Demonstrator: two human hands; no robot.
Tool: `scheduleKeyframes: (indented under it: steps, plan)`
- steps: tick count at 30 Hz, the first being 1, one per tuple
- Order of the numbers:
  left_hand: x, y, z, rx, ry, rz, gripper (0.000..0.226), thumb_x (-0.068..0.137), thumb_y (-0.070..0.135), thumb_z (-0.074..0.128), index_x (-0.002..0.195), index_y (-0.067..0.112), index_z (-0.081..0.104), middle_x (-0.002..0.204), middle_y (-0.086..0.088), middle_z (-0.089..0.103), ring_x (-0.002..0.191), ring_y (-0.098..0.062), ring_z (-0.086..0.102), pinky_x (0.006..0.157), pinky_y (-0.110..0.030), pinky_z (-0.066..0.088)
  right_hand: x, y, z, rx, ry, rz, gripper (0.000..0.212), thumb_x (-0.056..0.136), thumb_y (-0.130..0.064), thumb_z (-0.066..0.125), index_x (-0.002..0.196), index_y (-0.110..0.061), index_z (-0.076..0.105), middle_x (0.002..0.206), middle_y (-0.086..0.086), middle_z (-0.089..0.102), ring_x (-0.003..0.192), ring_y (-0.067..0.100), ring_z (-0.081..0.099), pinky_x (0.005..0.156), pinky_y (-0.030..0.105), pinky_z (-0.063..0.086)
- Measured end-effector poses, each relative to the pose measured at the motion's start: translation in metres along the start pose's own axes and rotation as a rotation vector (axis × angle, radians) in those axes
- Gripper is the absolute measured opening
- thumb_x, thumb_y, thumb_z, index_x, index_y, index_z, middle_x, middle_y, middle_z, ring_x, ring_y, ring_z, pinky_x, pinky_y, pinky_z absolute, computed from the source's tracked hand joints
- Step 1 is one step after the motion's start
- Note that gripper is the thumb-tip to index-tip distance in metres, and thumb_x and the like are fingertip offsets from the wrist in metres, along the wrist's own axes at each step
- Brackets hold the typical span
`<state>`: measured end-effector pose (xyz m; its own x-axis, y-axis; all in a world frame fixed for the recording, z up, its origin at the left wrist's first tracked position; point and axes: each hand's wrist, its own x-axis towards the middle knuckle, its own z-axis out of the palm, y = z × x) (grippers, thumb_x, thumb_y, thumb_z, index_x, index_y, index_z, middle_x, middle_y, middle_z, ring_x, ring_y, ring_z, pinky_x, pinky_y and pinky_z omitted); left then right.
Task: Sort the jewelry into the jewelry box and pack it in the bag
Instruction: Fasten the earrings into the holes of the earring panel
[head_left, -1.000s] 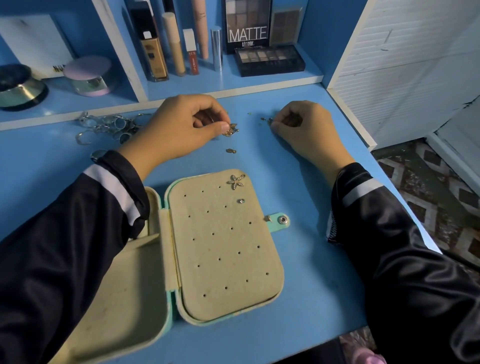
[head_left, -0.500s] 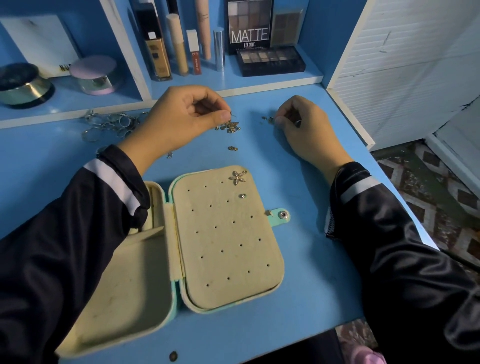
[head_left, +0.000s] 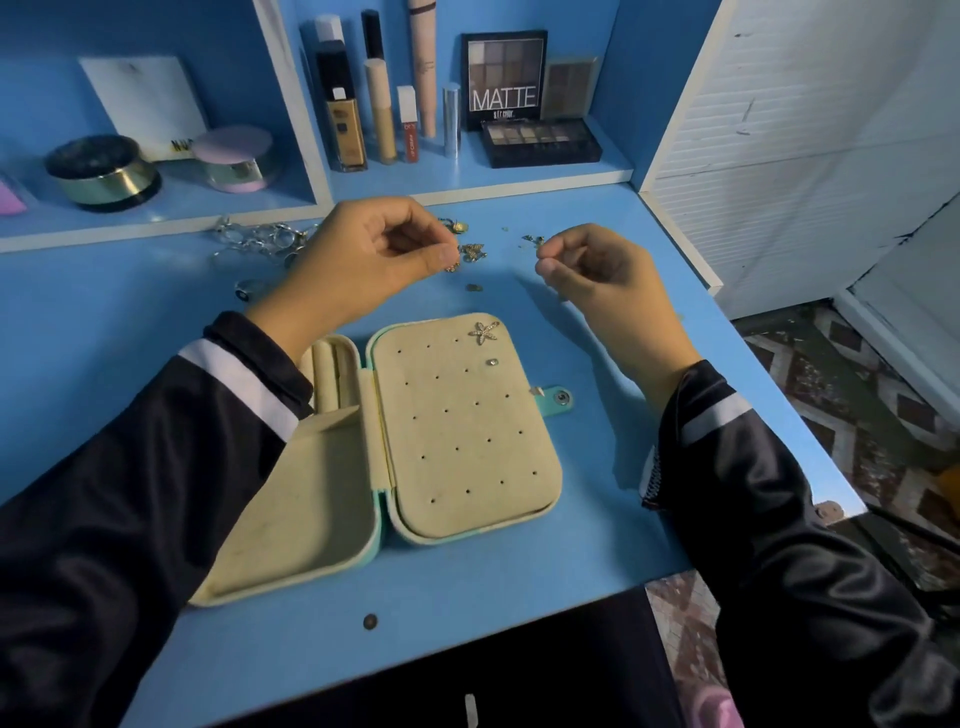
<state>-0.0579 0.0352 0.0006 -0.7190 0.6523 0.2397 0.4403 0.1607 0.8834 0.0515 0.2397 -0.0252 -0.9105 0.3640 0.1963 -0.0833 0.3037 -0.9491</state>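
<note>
A mint jewelry box (head_left: 550, 512) lies open on the blue desk, its cream earring panel bearing a starfish earring (head_left: 483, 331) and a small stud (head_left: 492, 361). Above the box, my left hand (head_left: 363, 260) pinches a small gold earring (head_left: 453, 267) between thumb and fingers. My right hand (head_left: 597, 273) is lifted off the desk with its fingertips pinched together; whatever it holds is too small to make out. Loose gold pieces (head_left: 474, 251) lie between the hands, and more bits (head_left: 533, 239) sit just beyond my right hand.
Silver rings and chains (head_left: 260, 239) are heaped at the back left of the desk (head_left: 597, 545). Makeup bottles (head_left: 343, 119), palettes (head_left: 540, 143) and jars (head_left: 101, 174) fill the shelf behind. The desk ends at the right beside a white wall. A dark stud (head_left: 370, 621) lies near the front edge.
My right hand has risen off the desk and come nearer, fingertips pinched. My left hand keeps its pinch on the gold earring and has lifted slightly.
</note>
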Motion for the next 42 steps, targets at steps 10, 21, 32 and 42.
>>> scheduleKeyframes:
  steps: [10, 21, 32, 42]
  plan:
    - [-0.038, 0.016, 0.008, -0.072, 0.0, -0.012, 0.016, 0.074, 0.028, 0.072, 0.086, 0.018, 0.067, 0.081, 0.01, 0.07, 0.078, -0.001, 0.066, 0.079, -0.015, 0.051, -0.047, -0.009, 0.006, 0.089, 0.014, 0.062, 0.007, 0.091, -0.009, 0.065, 0.087, -0.014, 0.068, 0.075, -0.002, 0.06, 0.07, 0.011, 0.05, 0.071, 0.025, 0.043]
    - [-0.067, 0.02, 0.019, -0.087, -0.016, -0.018, 0.014, 0.073, 0.031, 0.074, 0.082, 0.022, 0.068, 0.079, 0.014, 0.073, 0.077, -0.001, 0.066, 0.075, -0.014, 0.05, -0.08, -0.015, 0.012, 0.147, 0.047, 0.096, 0.009, 0.089, -0.008, 0.067, 0.084, -0.015, 0.071, 0.087, 0.007, 0.068, 0.074, 0.008, 0.055, 0.068, 0.016, 0.044]
    - [-0.082, 0.025, 0.023, -0.046, -0.002, -0.025, 0.016, 0.07, 0.033, 0.074, 0.082, 0.023, 0.069, 0.082, 0.011, 0.073, 0.081, -0.006, 0.068, 0.081, -0.019, 0.054, -0.091, -0.005, 0.016, -0.058, 0.052, 0.047, 0.009, 0.089, -0.015, 0.068, 0.081, -0.015, 0.073, 0.076, 0.012, 0.067, 0.069, 0.016, 0.051, 0.067, 0.032, 0.044]
    - [-0.087, 0.027, 0.023, -0.034, -0.003, -0.022, 0.015, 0.072, 0.033, 0.074, 0.081, 0.023, 0.069, 0.082, 0.01, 0.074, 0.082, -0.008, 0.069, 0.081, -0.02, 0.055, -0.095, -0.009, 0.016, -0.023, 0.056, 0.042, 0.006, 0.089, -0.018, 0.07, 0.084, -0.019, 0.073, 0.092, 0.014, 0.072, 0.083, 0.03, 0.064, 0.08, 0.041, 0.053]
